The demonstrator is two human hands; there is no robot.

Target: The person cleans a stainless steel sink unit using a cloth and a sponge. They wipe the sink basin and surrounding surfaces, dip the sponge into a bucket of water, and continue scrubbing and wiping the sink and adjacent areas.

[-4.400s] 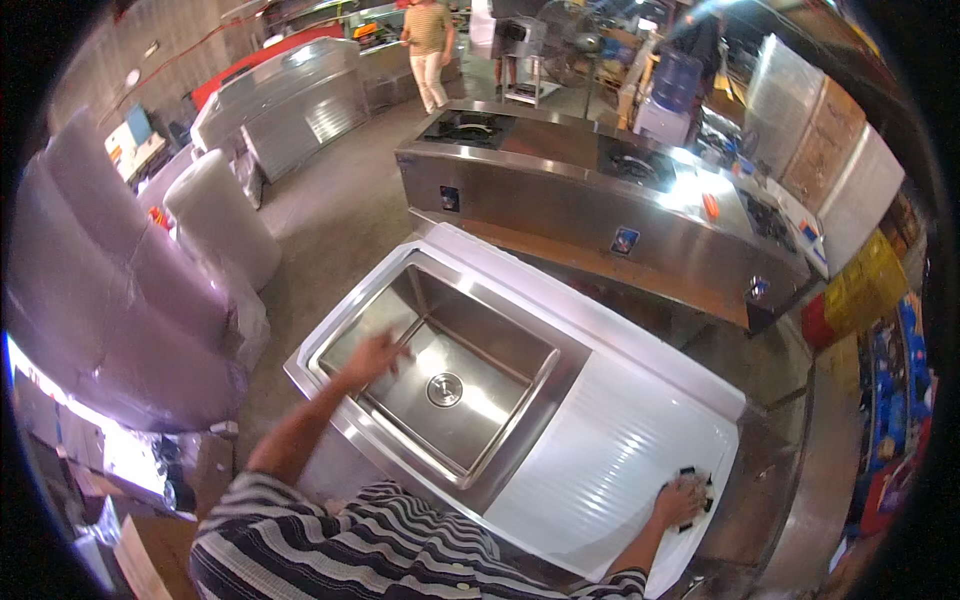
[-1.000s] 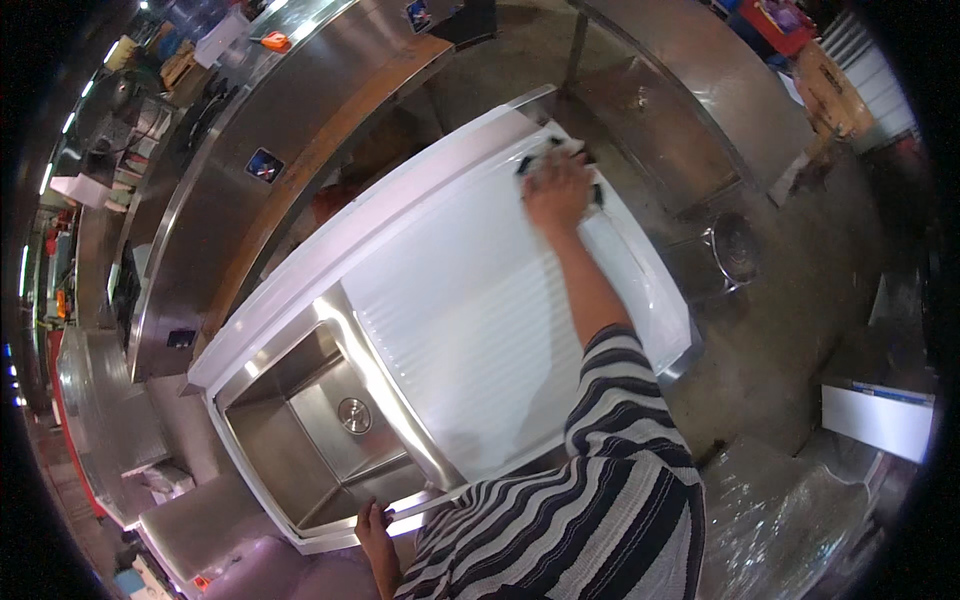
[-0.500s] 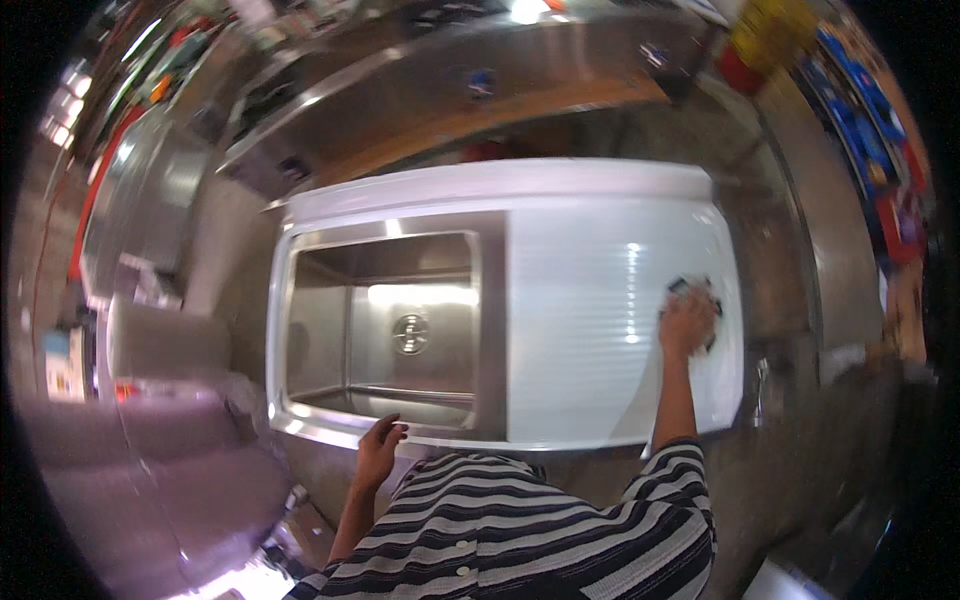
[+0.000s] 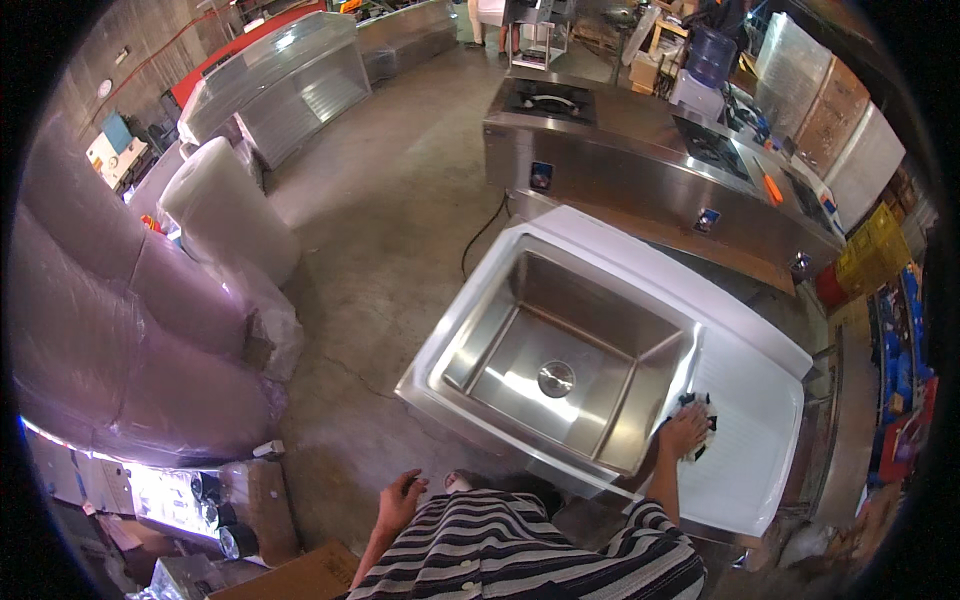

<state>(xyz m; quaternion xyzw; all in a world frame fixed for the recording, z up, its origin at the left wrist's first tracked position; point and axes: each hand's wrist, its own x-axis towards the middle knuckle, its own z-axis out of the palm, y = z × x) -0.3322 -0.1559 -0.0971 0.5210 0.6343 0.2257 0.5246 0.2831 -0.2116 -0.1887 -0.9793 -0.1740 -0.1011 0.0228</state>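
A steel sink basin (image 4: 590,350) with a round drain (image 4: 556,379) is set in a unit with a white ribbed drainboard (image 4: 745,440) on its right. My right hand (image 4: 682,432) presses a crumpled black-and-white cloth (image 4: 709,412) onto the drainboard beside the basin's right edge. Part of the cloth sticks out past the fingers; the rest is under the palm. My left hand (image 4: 402,500) hangs in the air left of my striped shirt, off the sink's front edge. Its fingers are apart, loosely bent, and hold nothing.
Behind the sink stands a long steel stove counter (image 4: 620,150) with burners and knobs. Bulky plastic-wrapped rolls (image 4: 130,300) fill the left side. A cardboard box (image 4: 300,575) lies low at left. Yellow crates (image 4: 872,245) are stacked at right. Far back, a person's legs (image 4: 510,40) show.
The view has turned left, so the sink now appears slanted and farther right. My right hand and cloth have moved from the drainboard's right end toward the basin. My left hand is now farther from the rim.
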